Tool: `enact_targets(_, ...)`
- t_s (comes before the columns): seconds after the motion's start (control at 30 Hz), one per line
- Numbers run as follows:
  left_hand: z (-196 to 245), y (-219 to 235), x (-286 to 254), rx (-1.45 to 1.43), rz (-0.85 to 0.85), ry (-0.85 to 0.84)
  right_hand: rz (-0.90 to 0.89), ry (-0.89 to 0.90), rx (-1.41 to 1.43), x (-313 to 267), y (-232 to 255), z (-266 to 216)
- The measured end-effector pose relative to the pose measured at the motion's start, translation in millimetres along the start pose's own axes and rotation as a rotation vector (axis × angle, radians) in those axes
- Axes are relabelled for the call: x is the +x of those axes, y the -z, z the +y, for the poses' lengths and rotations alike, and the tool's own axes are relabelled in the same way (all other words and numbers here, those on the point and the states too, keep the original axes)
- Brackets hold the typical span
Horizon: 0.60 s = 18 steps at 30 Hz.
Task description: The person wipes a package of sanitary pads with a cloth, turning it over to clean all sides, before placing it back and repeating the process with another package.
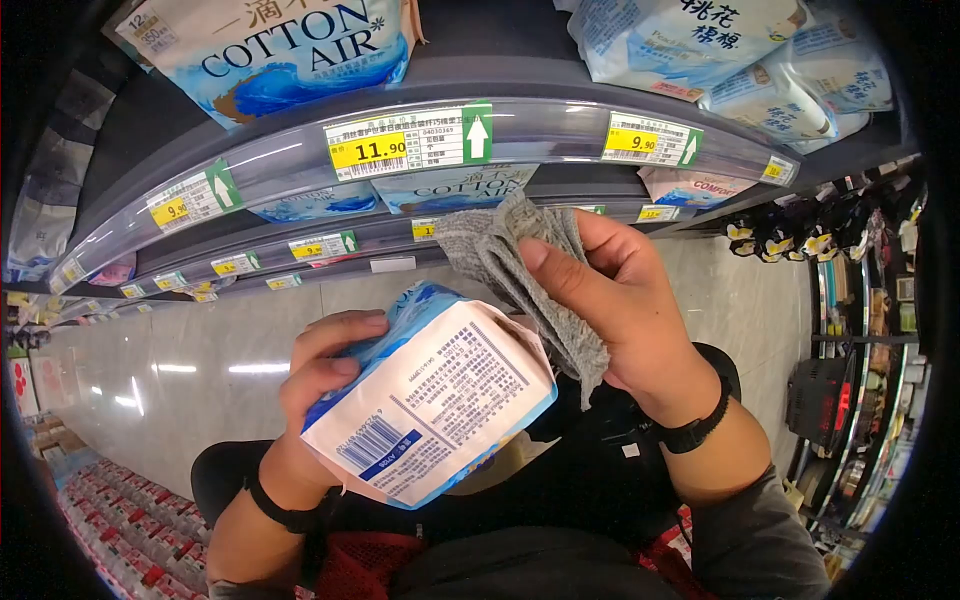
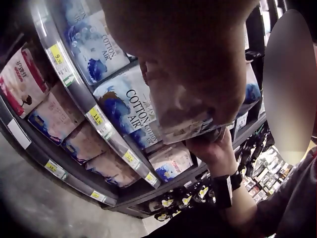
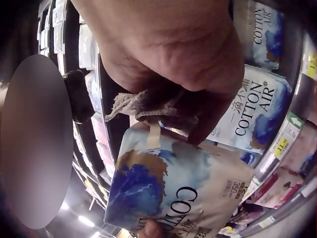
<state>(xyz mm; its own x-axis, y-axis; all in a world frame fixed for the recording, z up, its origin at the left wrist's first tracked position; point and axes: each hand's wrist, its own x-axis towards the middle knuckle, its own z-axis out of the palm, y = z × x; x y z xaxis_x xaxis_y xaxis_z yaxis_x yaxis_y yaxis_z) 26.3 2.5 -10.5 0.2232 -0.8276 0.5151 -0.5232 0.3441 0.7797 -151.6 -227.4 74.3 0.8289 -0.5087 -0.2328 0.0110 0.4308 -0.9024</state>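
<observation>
Left hand (image 1: 325, 375) grips a Cotton Air pack (image 1: 435, 400) w/ curled fingers; right hand (image 1: 625, 310) clutches a grey cloth (image 1: 520, 260) vs its top.

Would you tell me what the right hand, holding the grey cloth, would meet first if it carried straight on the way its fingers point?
Probably the blue-and-white pack in the left hand; depth is unclear.

Store shelf (image 1: 300, 160), yellow price tags (image 1: 368, 150), Cotton Air packs (image 1: 290, 45)

Grey shop shelves (image 1: 560, 125) with yellow price tags (image 1: 368, 152) stand over a glossy pale floor (image 1: 200, 370).
</observation>
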Motion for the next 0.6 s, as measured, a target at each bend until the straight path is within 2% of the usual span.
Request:
enact_targets(0.03,1.4,1.5,0.2,-0.002,-0.009,0.007,0.005,0.006,0.0,0.1,-0.1,0.8)
enact_targets(0.13,7.5,6.4,-0.1,-0.087,-0.091,0.277,0.004,-0.041,0.137,2.2,7.6,5.4)
enact_targets(0.23,21.5,-7.4,12.5,-0.184,-0.028,0.45,0.089,-0.045,0.251,7.4,8.0,13.8)
enact_targets(0.27,19.0,-11.9,12.6,-0.386,0.062,0.566,0.115,-0.062,0.261,8.4,5.9,16.4)
enact_targets(0.37,25.1,-14.1,20.2,-0.56,0.175,0.681,0.183,-0.127,0.278,11.1,4.3,23.9)
enact_targets(0.5,17.1,-4.5,14.8,-0.587,0.2,0.538,0.254,-0.264,0.235,16.4,11.2,31.4)
enact_targets(0.6,16.7,3.4,15.1,-0.487,0.123,0.412,0.298,-0.343,0.241,20.2,7.4,33.5)
